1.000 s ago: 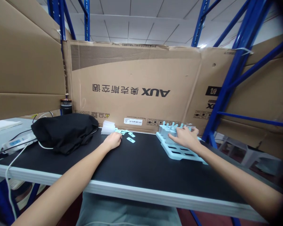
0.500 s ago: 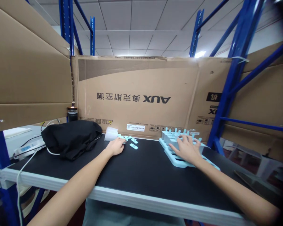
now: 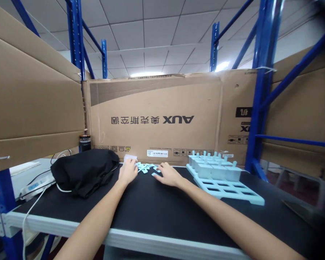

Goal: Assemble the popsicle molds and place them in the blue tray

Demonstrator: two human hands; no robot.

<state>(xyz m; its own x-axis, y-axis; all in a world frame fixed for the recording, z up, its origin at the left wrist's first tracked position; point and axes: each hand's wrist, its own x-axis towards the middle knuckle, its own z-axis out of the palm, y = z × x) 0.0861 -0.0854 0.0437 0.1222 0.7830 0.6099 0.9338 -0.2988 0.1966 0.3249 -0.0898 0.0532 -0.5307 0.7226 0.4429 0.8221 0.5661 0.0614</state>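
My left hand point(image 3: 128, 172) is curled round a translucent white popsicle mould cup point(image 3: 130, 157) at the back of the table; its fingers hide much of the cup. Beside it lies a loose pile of light-blue popsicle sticks point(image 3: 144, 168). My right hand point(image 3: 169, 174) is at the right side of this pile, thumb and fingers apart, the fingertips at the sticks nearest it. Farther right, a light-blue mould rack point(image 3: 216, 188) bears several translucent cups point(image 3: 218, 172) with stick handles standing up from them, in its back rows; its front slots show bare.
A black cloth bundle point(image 3: 83, 171) lies at the left, near a white power strip point(image 3: 38, 186) and cables. A dark jar point(image 3: 85, 142) stands behind it. Cardboard point(image 3: 154, 97) walls the back, with blue posts point(image 3: 262, 90) at the sides. A metal rail point(image 3: 165, 240) edges the table.
My right hand has left the mould rack and moved left to the stick pile. My left hand has shifted slightly left, from the sticks onto the cup. The camera view has tilted up.
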